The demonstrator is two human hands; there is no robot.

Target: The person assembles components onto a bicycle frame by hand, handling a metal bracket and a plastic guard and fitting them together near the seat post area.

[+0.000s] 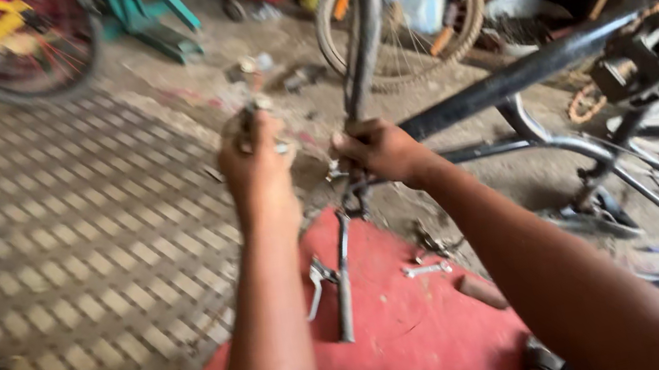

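1 head view, steeply downward, close

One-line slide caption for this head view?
Left hand raises a small metal part while right hand grasps a black bicycle frame above tools on red cloth.

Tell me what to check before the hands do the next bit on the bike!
1. Right hand gripping the black bike frame: ok.
2. Left hand holding a small metal part: ok, though what it is cannot tell, too blurred.
3. Small spanner close by on the red cloth: ok.
4. Pliers on the cloth: ok.
5. Frame steady: cannot tell.
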